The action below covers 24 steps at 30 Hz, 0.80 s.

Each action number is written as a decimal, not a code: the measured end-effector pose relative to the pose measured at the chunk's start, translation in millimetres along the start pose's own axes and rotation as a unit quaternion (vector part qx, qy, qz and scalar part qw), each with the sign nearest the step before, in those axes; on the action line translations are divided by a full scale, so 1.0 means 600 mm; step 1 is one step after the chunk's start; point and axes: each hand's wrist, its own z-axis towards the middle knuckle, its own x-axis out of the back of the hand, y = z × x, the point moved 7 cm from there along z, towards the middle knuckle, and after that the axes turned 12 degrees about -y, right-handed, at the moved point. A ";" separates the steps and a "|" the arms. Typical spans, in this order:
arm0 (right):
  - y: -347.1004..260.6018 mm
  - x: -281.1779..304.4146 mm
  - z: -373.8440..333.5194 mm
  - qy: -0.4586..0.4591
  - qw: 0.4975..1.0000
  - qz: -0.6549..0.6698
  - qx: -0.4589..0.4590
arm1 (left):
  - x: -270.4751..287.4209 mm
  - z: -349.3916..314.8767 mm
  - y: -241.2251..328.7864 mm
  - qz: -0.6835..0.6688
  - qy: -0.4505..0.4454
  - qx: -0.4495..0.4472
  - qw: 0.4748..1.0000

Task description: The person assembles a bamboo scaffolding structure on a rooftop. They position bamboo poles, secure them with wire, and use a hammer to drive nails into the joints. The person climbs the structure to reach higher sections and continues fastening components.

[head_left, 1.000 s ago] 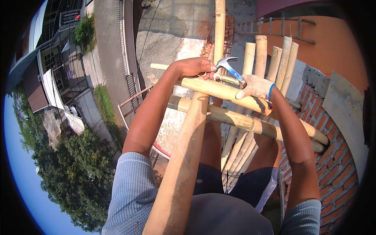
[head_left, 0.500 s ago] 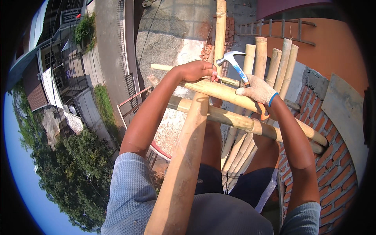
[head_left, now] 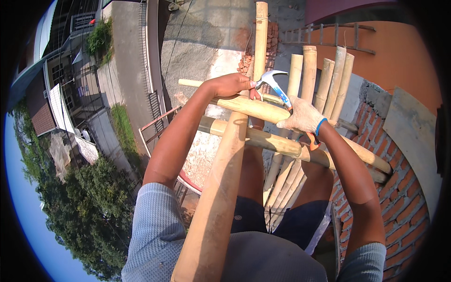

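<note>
A claw hammer [head_left: 280,92] with a silver head, a blue-and-white neck and an orange handle end is gripped in my right hand [head_left: 303,115], which wears a pale knitted glove with a blue cuff. The hammer head is right beside the fingertips of my bare left hand [head_left: 233,85]. Those fingers are closed together at the far side of a crosswise bamboo pole [head_left: 256,107], by an upright bamboo pole [head_left: 261,42]; whatever they pinch is hidden. My right hand rests over the same crosswise pole. A thick bamboo pole [head_left: 213,197] runs from it toward my body.
A second crosswise bamboo pole [head_left: 277,142] lies nearer me. Several bamboo poles [head_left: 324,84] stand at the right, beside a brick wall [head_left: 404,207]. Far below are a gravel heap [head_left: 188,56], a ladder [head_left: 329,35] and a red-rimmed container [head_left: 192,184].
My right hand has shifted slightly left and nearer me with the hammer, bringing its head closer to my left fingertips. My left hand stays at nearly the same spot.
</note>
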 end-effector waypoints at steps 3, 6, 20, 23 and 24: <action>0.004 0.005 0.019 -0.029 0.999 -0.031 0.028 | 0.005 -0.003 0.001 0.027 0.010 0.017 0.999; 0.005 0.006 0.032 -0.073 0.996 -0.028 0.048 | 0.012 -0.001 -0.001 0.037 0.003 0.055 0.998; 0.004 0.007 0.042 -0.106 0.993 -0.021 0.056 | 0.006 0.003 -0.017 -0.026 -0.025 0.062 0.997; 0.009 0.008 0.043 -0.101 0.993 -0.032 0.054 | 0.002 0.004 -0.014 -0.060 -0.034 0.078 0.995; 0.009 0.008 0.043 -0.098 0.993 -0.021 0.059 | 0.001 0.004 -0.008 -0.043 -0.032 0.059 0.997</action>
